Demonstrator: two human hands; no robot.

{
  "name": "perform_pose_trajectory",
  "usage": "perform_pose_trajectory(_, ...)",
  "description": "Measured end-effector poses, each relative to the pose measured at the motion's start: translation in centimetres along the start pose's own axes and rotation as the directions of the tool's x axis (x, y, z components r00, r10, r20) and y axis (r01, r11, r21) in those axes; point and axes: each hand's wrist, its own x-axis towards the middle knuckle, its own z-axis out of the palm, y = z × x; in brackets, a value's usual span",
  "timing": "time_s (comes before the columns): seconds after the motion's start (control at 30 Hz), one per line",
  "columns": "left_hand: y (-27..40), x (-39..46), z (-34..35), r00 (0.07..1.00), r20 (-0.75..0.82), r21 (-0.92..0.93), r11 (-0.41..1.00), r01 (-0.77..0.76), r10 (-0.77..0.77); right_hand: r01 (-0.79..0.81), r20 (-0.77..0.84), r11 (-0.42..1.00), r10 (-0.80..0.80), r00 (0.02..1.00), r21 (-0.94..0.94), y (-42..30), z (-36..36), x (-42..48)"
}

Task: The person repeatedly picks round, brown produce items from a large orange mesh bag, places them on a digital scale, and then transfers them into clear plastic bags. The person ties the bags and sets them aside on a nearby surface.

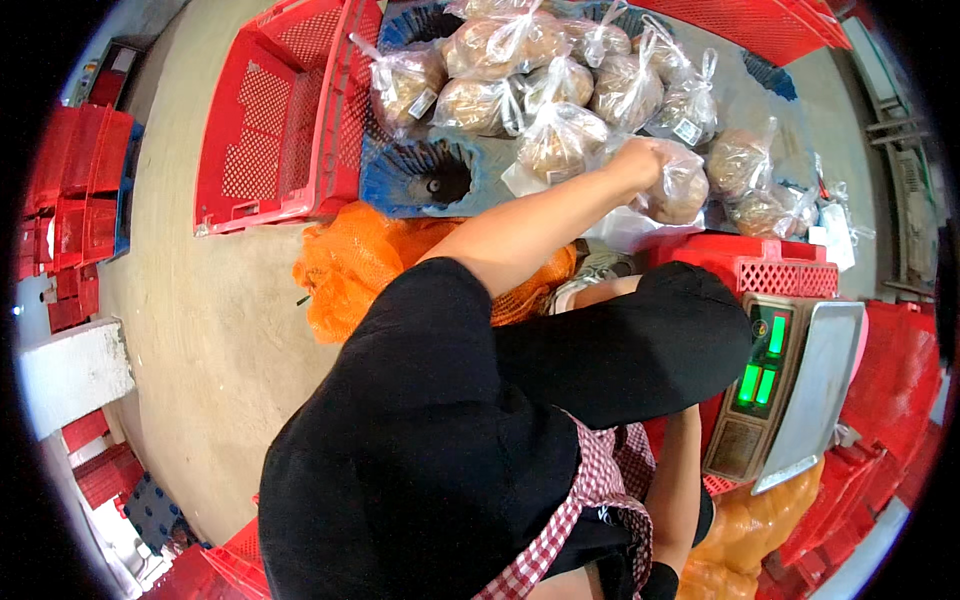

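My left hand (641, 161) grips the upper part of a clear plastic bag (676, 191) with a round brown item inside, perhaps a root vegetable. The bag rests over some white plastic sheeting (619, 225). Beside it stands a knotted bag (562, 142) of similar contents. Several more knotted bags (510, 45) crowd behind, some with printed labels. My right hand is out of view; only a forearm shows at the lower right, its end hidden behind my black-clad knee. A digital scale (761, 382) with green digits and a metal pan (814, 390) stands at the right.
The bags stand on a worn blue plastic pallet (487, 169). An empty red plastic crate (270, 127) is at the left. An orange mesh sack (352, 262) lies in front of the pallet. A red crate (784, 259) adjoins the scale; a filled yellowish sack (731, 540) lies below.
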Motion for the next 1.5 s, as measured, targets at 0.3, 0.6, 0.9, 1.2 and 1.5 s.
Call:
perform_pose_trajectory(0.3, 4.5, -14.9, -15.4, 0.979, -0.078, -0.434, 0.890, 0.137, -0.189, -0.023, 0.006, 0.999, 0.023, 1.000, -0.034, 1.4, 1.5, -1.8)
perform_pose_trajectory(0.6, -2.6, -15.1, -27.8, 0.917, -0.297, 0.723, 0.690, 0.035, 0.265, -0.049, -0.016, 0.995, 0.048, 0.999, -0.082, 2.0, 1.1, -3.5)
perform_pose_trajectory(0.9, -7.8, -7.7, -36.9, 0.828, -0.469, 0.714, 0.684, 0.149, 0.309, -0.125, -0.070, 0.990, 0.121, 0.990, -0.066, 3.7, 0.9, -5.7)
perform_pose_trajectory(1.2, -2.2, -11.0, -23.9, 0.590, 0.173, 0.980, -0.077, -0.184, 0.788, -0.236, 0.074, 0.970, 0.231, 0.970, 0.067, 9.9, -3.3, -4.6)
perform_pose_trajectory(1.5, -11.1, -0.7, -1.5, 0.622, -0.110, 0.913, 0.326, -0.245, 0.775, -0.013, -0.017, 1.000, 0.013, 1.000, 0.006, 13.9, -6.0, -4.4)
